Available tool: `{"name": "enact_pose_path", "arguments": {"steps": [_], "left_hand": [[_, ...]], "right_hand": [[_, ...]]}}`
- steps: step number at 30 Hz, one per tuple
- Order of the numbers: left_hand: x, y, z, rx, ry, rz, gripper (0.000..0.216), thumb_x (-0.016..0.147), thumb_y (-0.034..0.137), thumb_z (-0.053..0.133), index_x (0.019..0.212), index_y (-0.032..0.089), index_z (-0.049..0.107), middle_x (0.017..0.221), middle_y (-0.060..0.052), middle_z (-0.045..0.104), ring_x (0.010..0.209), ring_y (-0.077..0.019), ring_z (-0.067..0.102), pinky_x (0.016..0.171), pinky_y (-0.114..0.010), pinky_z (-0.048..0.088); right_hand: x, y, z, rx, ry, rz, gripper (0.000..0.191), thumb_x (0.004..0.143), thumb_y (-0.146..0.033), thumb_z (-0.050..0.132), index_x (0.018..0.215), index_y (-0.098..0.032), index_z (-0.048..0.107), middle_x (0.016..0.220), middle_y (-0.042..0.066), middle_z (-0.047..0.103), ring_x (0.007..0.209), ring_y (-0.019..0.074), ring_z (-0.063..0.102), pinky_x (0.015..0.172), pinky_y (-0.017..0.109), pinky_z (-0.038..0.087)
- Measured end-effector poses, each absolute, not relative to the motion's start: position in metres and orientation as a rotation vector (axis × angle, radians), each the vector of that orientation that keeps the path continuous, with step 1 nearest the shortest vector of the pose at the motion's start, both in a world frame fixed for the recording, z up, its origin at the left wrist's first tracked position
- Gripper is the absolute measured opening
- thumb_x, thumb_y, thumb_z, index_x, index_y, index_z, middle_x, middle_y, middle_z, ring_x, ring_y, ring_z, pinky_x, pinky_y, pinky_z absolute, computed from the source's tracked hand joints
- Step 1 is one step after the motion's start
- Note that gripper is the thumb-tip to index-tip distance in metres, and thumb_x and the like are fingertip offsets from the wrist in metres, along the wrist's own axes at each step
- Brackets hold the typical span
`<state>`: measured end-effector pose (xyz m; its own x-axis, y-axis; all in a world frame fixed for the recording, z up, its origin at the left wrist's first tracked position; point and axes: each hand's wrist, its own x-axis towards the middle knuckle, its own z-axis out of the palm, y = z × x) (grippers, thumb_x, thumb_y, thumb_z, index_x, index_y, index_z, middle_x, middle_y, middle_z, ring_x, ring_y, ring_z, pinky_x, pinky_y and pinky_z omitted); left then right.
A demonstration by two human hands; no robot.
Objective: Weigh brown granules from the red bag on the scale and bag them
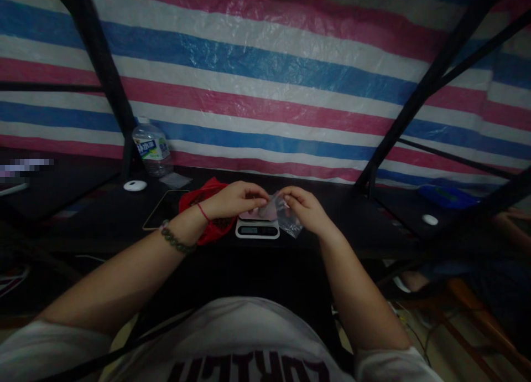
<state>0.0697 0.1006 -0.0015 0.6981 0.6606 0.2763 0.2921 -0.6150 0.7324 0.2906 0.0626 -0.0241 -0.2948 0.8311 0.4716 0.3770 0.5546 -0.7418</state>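
Note:
Both hands meet over a small white digital scale [257,229] on the dark table [103,216]. My left hand [234,200] and my right hand [305,207] each pinch the top edge of a small clear plastic bag [286,216], which hangs between them above the scale. A red bag [203,202] with dark contents lies just behind my left wrist. A bead bracelet and a red string are on that wrist.
A water bottle [151,148] stands at the back left beside a black frame post [103,72]. A white round object [135,186] and a dark tablet [164,207] lie on the left. A blue item [442,196] and another white round object [430,220] sit right. Striped tarp behind.

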Motion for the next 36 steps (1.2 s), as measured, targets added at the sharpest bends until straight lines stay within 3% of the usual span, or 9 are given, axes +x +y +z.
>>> {"name": "enact_pose_path", "arguments": {"steps": [2,4,6,9,15,21,25,30,36], "left_hand": [[0.060,0.095,-0.005,2.125,0.741,0.682,0.029,0.080,0.038,0.059,0.093,0.014,0.070,0.081,-0.005,0.070,0.068,-0.0142,0.061,0.062,-0.024,0.049],[0.053,0.090,-0.008,2.006,0.746,0.682,0.030,0.079,0.038,0.060,0.095,0.014,0.069,0.076,-0.003,0.069,0.059,-0.0117,0.059,0.055,-0.021,0.046],[0.048,0.085,-0.011,1.933,0.752,0.684,0.030,0.077,0.037,0.061,0.096,0.015,0.068,0.071,-0.002,0.068,0.054,-0.0101,0.056,0.051,-0.020,0.045],[0.043,0.081,-0.016,1.897,0.793,0.682,0.023,0.076,0.035,0.064,0.082,0.014,0.069,0.061,0.000,0.064,0.048,-0.0088,0.053,0.048,-0.019,0.043],[0.033,0.085,-0.039,1.680,0.982,0.980,0.026,0.075,0.039,0.064,0.076,0.013,0.066,0.055,-0.001,0.062,0.046,-0.0101,0.053,0.044,-0.019,0.040],[0.028,0.079,-0.049,1.699,0.951,1.189,0.031,0.071,0.044,0.068,0.074,0.014,0.067,0.067,-0.003,0.067,0.057,-0.0126,0.059,0.052,-0.021,0.047],[0.026,0.073,-0.047,1.672,0.889,1.162,0.030,0.071,0.043,0.069,0.073,0.013,0.066,0.061,-0.001,0.063,0.052,-0.0108,0.056,0.050,-0.020,0.045],[0.020,0.074,-0.047,1.699,0.759,1.180,0.028,0.074,0.040,0.069,0.071,0.013,0.065,0.059,0.000,0.060,0.051,-0.0100,0.054,0.049,-0.020,0.044],[0.017,0.072,-0.046,1.768,0.742,1.211,0.025,0.078,0.038,0.065,0.073,0.013,0.064,0.064,-0.002,0.061,0.055,-0.0111,0.055,0.052,-0.022,0.045]], "right_hand": [[0.282,0.065,-0.023,-0.974,-1.928,0.643,0.021,0.085,-0.021,0.048,0.097,-0.018,0.065,0.088,0.002,0.066,0.074,0.0131,0.059,0.069,0.026,0.047],[0.276,0.069,-0.023,-0.959,-1.956,0.624,0.021,0.084,-0.019,0.049,0.096,-0.018,0.066,0.094,0.003,0.067,0.084,0.0148,0.061,0.077,0.028,0.047],[0.270,0.074,-0.022,-0.943,-1.995,0.629,0.022,0.084,-0.018,0.048,0.096,-0.018,0.067,0.096,0.003,0.068,0.089,0.0154,0.061,0.081,0.029,0.047],[0.256,0.077,-0.020,-0.922,-2.084,0.591,0.025,0.083,-0.014,0.047,0.099,-0.018,0.067,0.098,0.004,0.068,0.090,0.0158,0.062,0.083,0.031,0.047],[0.223,0.063,-0.022,-1.020,-1.757,-0.047,0.025,0.083,-0.018,0.055,0.104,-0.024,0.066,0.103,0.007,0.065,0.105,0.0243,0.056,0.097,0.044,0.041],[0.192,0.051,-0.037,-1.049,-2.026,0.293,0.023,0.075,-0.032,0.072,0.097,-0.024,0.071,0.085,0.004,0.070,0.075,0.0191,0.061,0.070,0.031,0.049],[0.191,0.054,-0.041,-1.036,-1.986,0.577,0.016,0.081,-0.030,0.064,0.091,-0.021,0.073,0.074,0.001,0.068,0.067,0.0145,0.059,0.064,0.026,0.047],[0.200,0.060,-0.042,-0.856,-1.905,1.069,0.029,0.086,-0.042,0.056,0.094,-0.020,0.072,0.082,0.002,0.069,0.071,0.0142,0.064,0.063,0.024,0.051],[0.200,0.065,-0.045,-0.926,-1.878,0.917,0.033,0.090,-0.043,0.049,0.085,-0.018,0.071,0.071,0.002,0.066,0.064,0.0144,0.063,0.059,0.024,0.049]]}}
